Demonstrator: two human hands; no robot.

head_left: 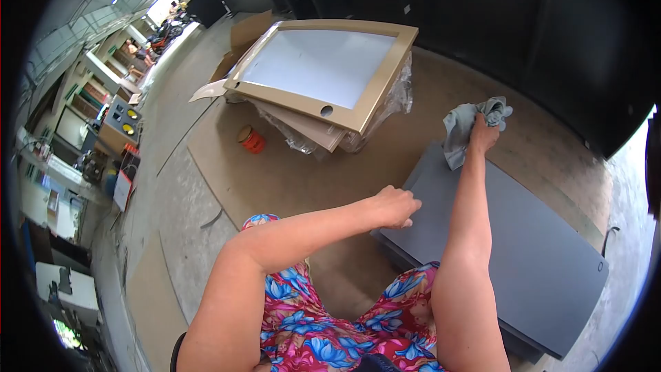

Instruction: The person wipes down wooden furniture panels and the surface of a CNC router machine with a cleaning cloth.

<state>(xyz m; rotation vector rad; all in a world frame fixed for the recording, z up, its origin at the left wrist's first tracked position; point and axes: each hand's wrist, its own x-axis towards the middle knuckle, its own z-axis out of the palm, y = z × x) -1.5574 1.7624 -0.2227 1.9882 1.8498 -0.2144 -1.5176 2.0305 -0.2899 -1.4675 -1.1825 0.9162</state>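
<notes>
My right hand (485,136) grips a crumpled pale grey-green cloth (460,129) over the far edge of a grey flat panel (523,241). The cloth bunches up beyond the fingers and one end drapes down at the panel's corner. The panel lies flat at my right, with a small round hole near its far right corner. My left hand (396,208) is closed with curled fingers beside the panel's left edge, and no object shows in it.
A gold-framed panel with a white middle (317,62) rests on a stack partly wrapped in clear plastic (300,139). An orange-red can (251,139) stands on the brown cardboard sheet (227,172). Tall black cabinets (496,21) line the back. Far left, people and motorbikes appear.
</notes>
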